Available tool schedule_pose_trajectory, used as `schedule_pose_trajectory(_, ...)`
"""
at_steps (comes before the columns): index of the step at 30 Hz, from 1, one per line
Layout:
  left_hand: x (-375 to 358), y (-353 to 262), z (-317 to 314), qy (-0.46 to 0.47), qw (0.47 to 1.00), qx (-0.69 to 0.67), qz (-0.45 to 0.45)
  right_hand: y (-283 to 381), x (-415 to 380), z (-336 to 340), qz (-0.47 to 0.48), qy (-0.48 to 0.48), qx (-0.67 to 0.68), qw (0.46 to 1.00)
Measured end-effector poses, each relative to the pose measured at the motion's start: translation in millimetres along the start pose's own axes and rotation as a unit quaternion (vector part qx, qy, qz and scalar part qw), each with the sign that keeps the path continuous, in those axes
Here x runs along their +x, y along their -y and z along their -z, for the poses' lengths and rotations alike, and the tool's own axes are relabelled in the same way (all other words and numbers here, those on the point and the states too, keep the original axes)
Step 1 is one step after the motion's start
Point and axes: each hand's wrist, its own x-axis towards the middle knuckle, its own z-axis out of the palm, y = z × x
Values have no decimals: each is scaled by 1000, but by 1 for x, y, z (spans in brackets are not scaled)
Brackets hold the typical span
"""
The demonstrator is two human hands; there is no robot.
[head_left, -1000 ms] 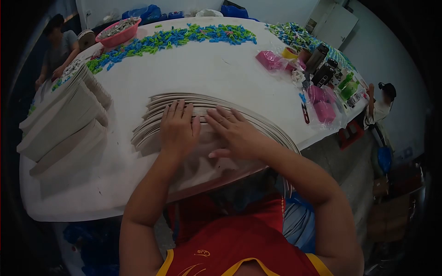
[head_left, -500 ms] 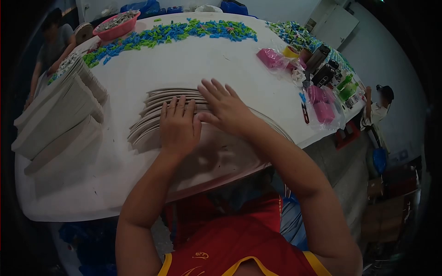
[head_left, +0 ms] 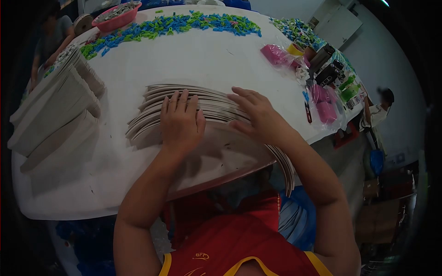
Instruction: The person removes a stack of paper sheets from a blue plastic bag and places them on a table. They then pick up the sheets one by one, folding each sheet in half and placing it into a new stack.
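Observation:
A fanned stack of long, thin greyish card strips [head_left: 149, 106] lies across the white table in front of me. Its right end bends down over the table's near edge. My left hand [head_left: 180, 122] rests flat on the middle of the stack, fingers stretched out and pointing away from me. Further right, my right hand [head_left: 263, 117] lies over the strips with its fingers apart and extended. Neither hand is wrapped around anything. Part of the stack is hidden under both hands and my right forearm.
Bundles of similar card [head_left: 55, 115] stand at the left. Blue and green plastic clips [head_left: 184, 24] are heaped along the far side, by a pink basin [head_left: 117, 19]. Pink packages [head_left: 326, 112], scissors [head_left: 308, 112] and bottles [head_left: 328, 73] sit at right. Two people [head_left: 378, 112] are nearby.
My right hand has slid rightward along the strips, away from my left hand. More strips now show between the hands and hanging at the edge. My left hand stays nearly in place.

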Motion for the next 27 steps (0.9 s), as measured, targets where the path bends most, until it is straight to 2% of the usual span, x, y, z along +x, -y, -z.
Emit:
schedule_pose_trajectory(2, -1, 1, 1, -1, 1000, -6, 2, 8, -3, -9, 98, -4, -81, 992)
schedule_pose_trajectory(3, 0, 2, 0, -2, 1000, -6, -1, 8, -7, -6, 98, -2, -81, 992)
schedule_pose_trajectory(5, -1, 2, 0, -2, 1000, -8, -2, 0, -21, 14, 146, 80, -77, 983)
schedule_pose_trajectory(8, 1, 2, -1, 0, 1000, -6, -2, -51, -57, 46, 132, 103, -126, 978)
schedule_pose_trajectory(10, 2, 2, -3, -3, 1000, 0, -1, -57, -64, 55, 94, 88, -80, 988)
schedule_pose_trajectory(12, 4, 0, -3, -2, 1000, 5, -7, -39, -63, 59, 55, 68, -34, 996)
schedule_pose_trajectory(14, 4, 0, -3, -4, 1000, 12, -8, 2, -52, 34, 19, -6, 15, 1000)
schedule_pose_trajectory(15, 3, 2, -2, -6, 1000, 10, -14, 3, -56, 20, 57, -26, -8, 998)
schedule_pose_trajectory(16, 2, 2, -2, -10, 1000, 9, -18, 1, -59, 23, 56, -25, -7, 998)
schedule_pose_trajectory(18, 2, 2, -1, -6, 1000, 6, -15, -8, -63, 35, 133, 69, 27, 988)
schedule_pose_trajectory(19, 2, 2, 0, -4, 1000, 4, -13, -13, -65, 39, 135, 72, 28, 988)
schedule_pose_trajectory(21, 3, 1, 1, -3, 1000, 9, -13, -21, -70, 46, 91, -26, 46, 994)
schedule_pose_trajectory(24, 4, 0, -1, -4, 1000, 11, -19, -19, -65, 40, 37, -52, 45, 997)
schedule_pose_trajectory(27, 4, 2, -1, -4, 1000, 13, -19, -17, -52, 28, 40, -46, 38, 997)
